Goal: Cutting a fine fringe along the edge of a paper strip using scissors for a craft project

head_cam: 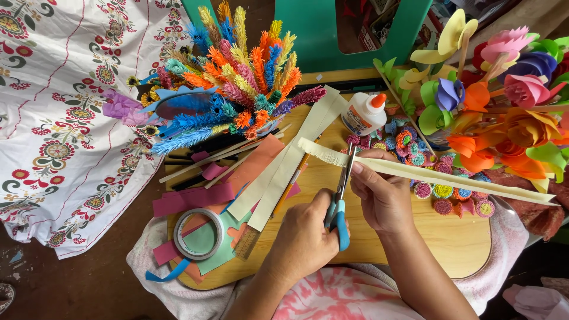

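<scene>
Head view: at frame centre, the left hand (305, 240) works blue-handled scissors (342, 195), fringing the cream paper strip (415, 173) pinched by the right hand (382, 198); the next snip likely needs even spacing.

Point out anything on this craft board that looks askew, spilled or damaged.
Nothing is spilled or broken. The glue bottle lies tipped over on the wooden board, cap on. Paper scraps lie scattered at odd angles. The cream strip has a fringed edge from the scissors.
</scene>
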